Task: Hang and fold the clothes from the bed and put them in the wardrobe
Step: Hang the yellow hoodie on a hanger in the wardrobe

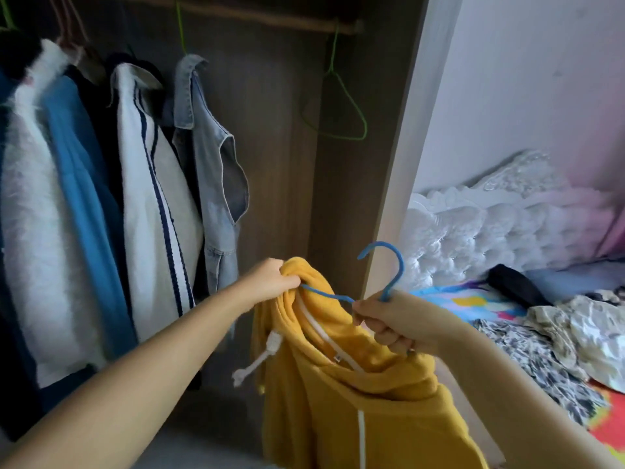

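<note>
A mustard-yellow zip hoodie (365, 394) with a white drawstring hangs in front of the open wardrobe (280, 164). My left hand (270, 280) grips its collar or hood edge over one arm of a blue hanger (389, 265). My right hand (392, 324) holds the hanger at the base of its hook, along with the hoodie's other shoulder. The hook points up, well below the wooden rail (270, 20). More clothes (568, 336) lie in a heap on the bed at the right.
Several garments hang at the rail's left: a fluffy white one, blue ones, a striped white top, a denim vest (213, 164). An empty green hanger (338, 106) hangs at the right end. The wardrobe's side panel (402, 147) and a white tufted headboard (490, 225) stand to the right.
</note>
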Tool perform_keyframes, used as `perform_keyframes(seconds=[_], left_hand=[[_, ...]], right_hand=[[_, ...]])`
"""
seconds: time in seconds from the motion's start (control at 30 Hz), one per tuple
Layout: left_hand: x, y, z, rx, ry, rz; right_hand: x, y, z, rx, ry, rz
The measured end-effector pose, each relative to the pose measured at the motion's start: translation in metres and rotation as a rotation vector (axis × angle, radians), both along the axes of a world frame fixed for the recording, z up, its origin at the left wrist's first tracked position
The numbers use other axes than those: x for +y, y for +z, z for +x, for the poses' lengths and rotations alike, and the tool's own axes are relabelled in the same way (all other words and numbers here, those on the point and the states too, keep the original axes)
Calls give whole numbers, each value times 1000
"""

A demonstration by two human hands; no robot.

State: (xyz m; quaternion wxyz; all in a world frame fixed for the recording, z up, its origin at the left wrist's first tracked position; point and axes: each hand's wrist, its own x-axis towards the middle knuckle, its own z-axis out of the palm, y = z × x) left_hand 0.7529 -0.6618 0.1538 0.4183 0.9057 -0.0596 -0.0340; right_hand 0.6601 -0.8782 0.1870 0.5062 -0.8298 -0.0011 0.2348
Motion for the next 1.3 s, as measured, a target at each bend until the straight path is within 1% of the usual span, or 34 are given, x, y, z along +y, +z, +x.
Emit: perform_keyframes(seconds=[0.07, 0.1, 0.2, 0.3, 0.37, 0.43, 0.5, 0.53, 0.57, 0.6, 0.63, 0.7, 0.73, 0.87, 0.9, 0.97, 1.07, 1.17, 1.23, 1.3], left_hand=[[2, 1, 2, 38, -34, -164], [2, 4, 1, 29, -28, -231], [-14, 10, 1, -36, -31, -332], [-34, 15, 2, -50, -47, -376], [-41, 16, 11, -66, 21, -375], [-41, 22, 26, -153, 111, -320], [-42, 32, 33, -331, 119, -312], [-42, 38, 36, -424, 67, -343], [-41, 45, 39, -478, -17, -397], [-40, 54, 41, -472, -112, -467], [-37, 65, 44, -426, -218, -525], [-30, 83, 67, -360, -384, -542], [-26, 92, 85, -369, -419, -523], [-5, 121, 147, -419, -421, -479], [2, 127, 161, -436, -407, -480], [11, 135, 185, -533, -337, -528], [22, 144, 217, -695, -64, -621], [34, 161, 239, -769, 151, -637], [47, 174, 254, -812, 209, -617], [66, 185, 267, -819, 213, -561]], right_hand=[[-9, 27, 6, -70, -7, 107], [-11, 37, 9, -85, -26, 139], [-5, 52, 32, -49, -81, 182], [11, 65, 62, 47, -153, 279], [22, 79, 78, 78, -170, 350], [33, 98, 96, 73, -161, 421], [44, 119, 117, 63, -152, 473], [50, 128, 129, 36, -140, 467], [56, 137, 143, -7, -132, 434], [62, 146, 154, -57, -127, 393], [68, 154, 166, -105, -124, 369], [84, 169, 192, -190, -123, 367], [92, 177, 206, -236, -129, 366], [113, 200, 261, -405, -158, 307], [119, 207, 275, -448, -157, 279], [136, 220, 301, -519, -136, 240], [171, 244, 339, -615, -112, 146], [201, 273, 371, -702, -110, 60], [216, 291, 387, -722, -110, 51], [229, 303, 406, -721, -119, 33]])
